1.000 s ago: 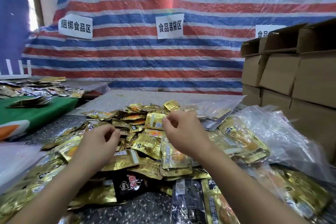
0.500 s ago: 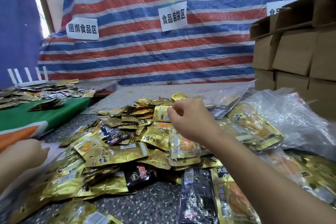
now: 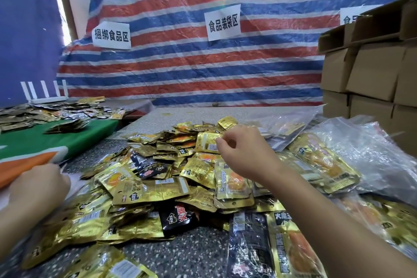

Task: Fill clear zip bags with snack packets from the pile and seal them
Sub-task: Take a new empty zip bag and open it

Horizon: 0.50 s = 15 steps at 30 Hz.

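Note:
A pile of gold snack packets (image 3: 149,189), with a few black ones (image 3: 178,218) mixed in, covers the speckled table (image 3: 191,253). My right hand (image 3: 246,153) hovers over the far middle of the pile. Its thumb and forefinger are pinched on the right edge of an upright gold packet (image 3: 206,144). At the left edge, my left hand (image 3: 40,184) is curled, knuckles up, on a pale plastic sheet (image 3: 72,181). Its fingertips are hidden. Clear zip bags filled with packets (image 3: 322,165) lie to the right of my right forearm.
Crumpled clear bags (image 3: 372,149) heap up at the right, below stacked cardboard boxes (image 3: 372,70). A green cloth (image 3: 56,140) on the left carries more packets (image 3: 56,114) and a white router (image 3: 45,97). A striped tarp (image 3: 191,70) closes the back.
My left hand has left the middle of the pile and moved to the left edge, onto the pale plastic sheet. My right hand stays pinched at the same upright gold packet.

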Each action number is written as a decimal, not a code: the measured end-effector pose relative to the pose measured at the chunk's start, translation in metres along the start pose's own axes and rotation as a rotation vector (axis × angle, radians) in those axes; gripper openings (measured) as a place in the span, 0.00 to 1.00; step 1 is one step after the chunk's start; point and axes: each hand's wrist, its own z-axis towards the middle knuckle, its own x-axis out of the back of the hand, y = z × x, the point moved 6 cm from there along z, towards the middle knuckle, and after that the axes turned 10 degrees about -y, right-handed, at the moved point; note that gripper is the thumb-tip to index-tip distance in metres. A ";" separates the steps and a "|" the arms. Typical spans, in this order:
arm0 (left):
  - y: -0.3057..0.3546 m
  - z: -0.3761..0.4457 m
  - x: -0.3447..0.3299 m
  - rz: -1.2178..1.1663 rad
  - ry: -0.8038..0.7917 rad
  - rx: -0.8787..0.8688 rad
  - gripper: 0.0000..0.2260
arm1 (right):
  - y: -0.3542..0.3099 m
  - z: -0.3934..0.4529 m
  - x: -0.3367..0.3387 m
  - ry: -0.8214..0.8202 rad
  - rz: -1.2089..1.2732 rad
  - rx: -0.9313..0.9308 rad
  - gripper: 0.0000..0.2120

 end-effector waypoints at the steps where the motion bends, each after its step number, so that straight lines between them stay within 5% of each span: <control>1: 0.008 -0.008 0.007 -0.001 0.013 0.002 0.16 | 0.001 0.000 0.000 -0.001 -0.002 -0.002 0.18; 4: 0.052 -0.028 0.035 -0.144 0.115 -0.061 0.05 | 0.004 0.001 -0.003 -0.016 0.005 -0.015 0.18; 9: 0.145 -0.071 0.080 -0.612 0.243 -0.307 0.03 | 0.005 0.001 -0.008 -0.045 0.090 -0.032 0.17; 15: 0.227 -0.154 0.093 -1.114 0.186 -0.653 0.08 | 0.018 0.003 -0.014 -0.129 0.705 -0.271 0.21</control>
